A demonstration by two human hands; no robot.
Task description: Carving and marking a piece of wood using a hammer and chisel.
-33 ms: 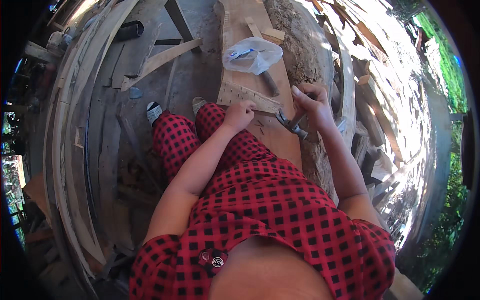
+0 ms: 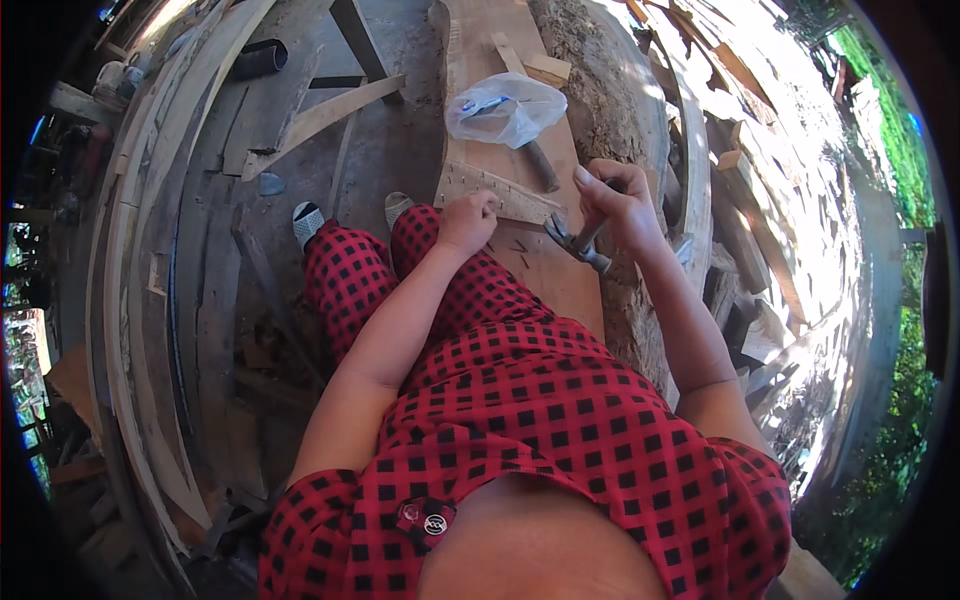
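My right hand (image 2: 622, 208) is wrapped round the handle of a claw hammer (image 2: 580, 243), its metal head held low over the right edge of a wide plank (image 2: 570, 290). A wedge-shaped piece of wood (image 2: 505, 200) lies across that plank, with several nails standing up from it. My left hand (image 2: 468, 222) is closed at the wedge's near left edge, fingertips pinched together; anything between them is too small to make out. A few loose nails (image 2: 520, 253) lie on the plank nearer to me.
A clear plastic bag (image 2: 510, 115) sits on the plank beyond the wedge, beside a dark bar (image 2: 540, 165). Small wood blocks (image 2: 547, 70) lie farther off. A rough log (image 2: 630, 110) runs along the right, with scrap timber (image 2: 745, 220) past it. Long boards (image 2: 130, 260) stand at left.
My left hand has shifted slightly left and away from me, with its fingers drawn in. The hammer and my right hand have moved a little to the left.
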